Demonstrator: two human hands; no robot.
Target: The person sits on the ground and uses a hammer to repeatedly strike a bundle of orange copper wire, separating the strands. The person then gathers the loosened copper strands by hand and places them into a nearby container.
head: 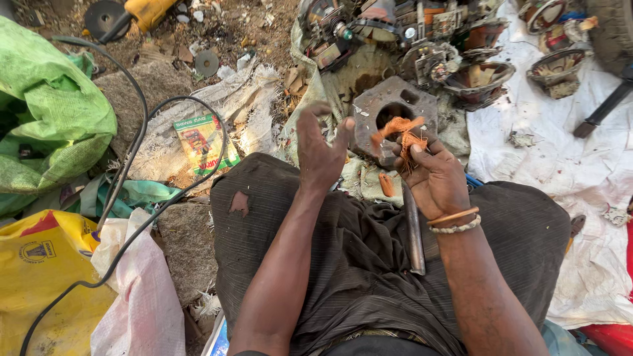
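My right hand [432, 173] grips a tangled bunch of orange copper wire [403, 135], held just above a rusty square metal plate with a round hole [393, 109]. My left hand [319, 146] is raised beside it, fingers spread and holding nothing. A grey metal rod [413, 231] lies across my lap between my dark trouser legs. A small orange piece [386, 184] lies on the cloth below the wire. Bracelets circle my right wrist.
A heap of motor parts and metal scrap [409, 39] fills the top. White sheet [560, 158] at right, green sack [53, 112] and yellow bag [39, 264] at left. A black cable [142, 151] loops over the ground. A small green packet [201, 142] lies near it.
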